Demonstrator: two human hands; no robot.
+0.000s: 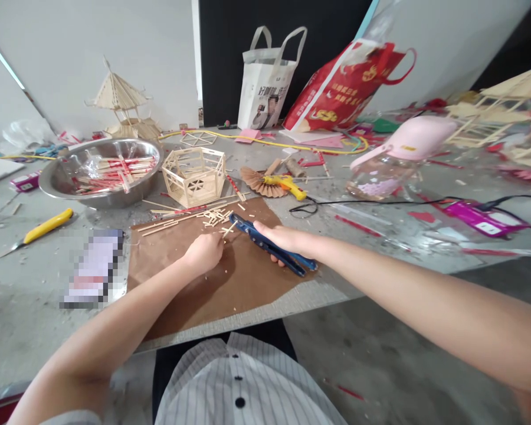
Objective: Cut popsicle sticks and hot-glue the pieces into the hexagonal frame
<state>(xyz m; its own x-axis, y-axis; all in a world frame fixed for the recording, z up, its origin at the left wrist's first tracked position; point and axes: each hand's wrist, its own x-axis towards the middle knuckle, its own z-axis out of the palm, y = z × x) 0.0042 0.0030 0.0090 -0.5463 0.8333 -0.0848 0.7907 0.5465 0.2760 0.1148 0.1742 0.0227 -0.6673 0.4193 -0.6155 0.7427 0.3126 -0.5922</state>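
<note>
My right hand (287, 241) is closed around blue-handled cutters (265, 243), whose tip points left over a brown paper sheet (230, 283). My left hand (203, 252) pinches a thin wooden stick (227, 230) and holds its end at the cutter's tip. A scatter of short cut stick pieces (215, 217) lies just beyond both hands. Behind them stands a small hexagonal stick frame (194, 175).
A steel bowl (57, 177) with red and plain sticks sits at the left, a yellow knife (44, 227) and a phone (95, 265) nearer me. A folded fan, a yellow tool (287, 185), a pink-lidded jar (393, 159), stick pavilions and two bags crowd the back.
</note>
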